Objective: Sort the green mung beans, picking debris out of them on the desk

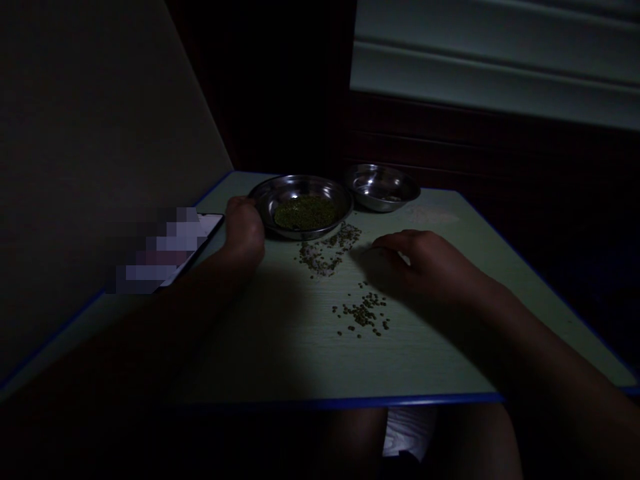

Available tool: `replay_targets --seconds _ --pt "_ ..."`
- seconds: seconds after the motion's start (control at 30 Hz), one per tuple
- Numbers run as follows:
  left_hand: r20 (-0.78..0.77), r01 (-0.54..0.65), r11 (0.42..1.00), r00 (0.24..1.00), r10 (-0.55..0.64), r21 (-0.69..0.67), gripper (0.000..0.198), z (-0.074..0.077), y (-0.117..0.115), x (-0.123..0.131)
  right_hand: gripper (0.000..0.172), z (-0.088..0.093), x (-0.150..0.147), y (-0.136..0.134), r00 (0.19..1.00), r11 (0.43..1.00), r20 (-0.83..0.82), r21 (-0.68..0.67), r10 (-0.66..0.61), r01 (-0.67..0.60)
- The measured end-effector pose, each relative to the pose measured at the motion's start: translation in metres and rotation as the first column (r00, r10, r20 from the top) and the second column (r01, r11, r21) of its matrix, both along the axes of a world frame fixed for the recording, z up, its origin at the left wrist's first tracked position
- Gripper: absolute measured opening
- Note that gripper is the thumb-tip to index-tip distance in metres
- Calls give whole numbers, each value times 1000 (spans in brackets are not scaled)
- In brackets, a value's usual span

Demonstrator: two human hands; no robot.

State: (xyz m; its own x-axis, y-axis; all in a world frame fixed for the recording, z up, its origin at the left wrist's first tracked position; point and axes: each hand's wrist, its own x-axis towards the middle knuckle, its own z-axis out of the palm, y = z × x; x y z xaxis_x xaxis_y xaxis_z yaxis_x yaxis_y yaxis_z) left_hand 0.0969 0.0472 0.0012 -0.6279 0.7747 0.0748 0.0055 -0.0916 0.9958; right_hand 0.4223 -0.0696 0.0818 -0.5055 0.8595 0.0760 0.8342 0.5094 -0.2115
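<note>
A shiny metal bowl (260,195) with a layer of small green beans (306,212) stands near the far side of the table. My left hand (243,230) is closed at its left rim, the fingertips mostly hidden. On the tabletop in front of the bowl lies a loose patch of beans mixed with pale bits (320,259). Just right of that patch, my right hand (417,259) is held low, thumb and forefinger brought together; anything between them is too small and dark to make out. Nearer to me is a second scatter of beans (364,315).
A second metal bowl (383,193) with a little at its bottom stands behind, to the right. Pale dust (433,214) lies beside it. A flat dark-edged device (200,243), partly blurred out, rests at the left. The pale green table (280,363) has a blue edge.
</note>
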Motion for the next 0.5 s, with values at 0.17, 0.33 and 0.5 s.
replay_targets --seconds 0.17,0.33,0.5 --pt "11 -31 1000 999 31 -1 26 2 0 2 32 2 -7 -6 996 997 70 -37 64 -61" --pt "4 -68 998 998 68 -4 30 1 2 1 36 12 -13 -21 977 976 67 -98 202 -195" --pt "-33 -47 999 998 47 3 29 -7 8 -9 36 13 -12 -25 962 959 -76 -93 262 -268"
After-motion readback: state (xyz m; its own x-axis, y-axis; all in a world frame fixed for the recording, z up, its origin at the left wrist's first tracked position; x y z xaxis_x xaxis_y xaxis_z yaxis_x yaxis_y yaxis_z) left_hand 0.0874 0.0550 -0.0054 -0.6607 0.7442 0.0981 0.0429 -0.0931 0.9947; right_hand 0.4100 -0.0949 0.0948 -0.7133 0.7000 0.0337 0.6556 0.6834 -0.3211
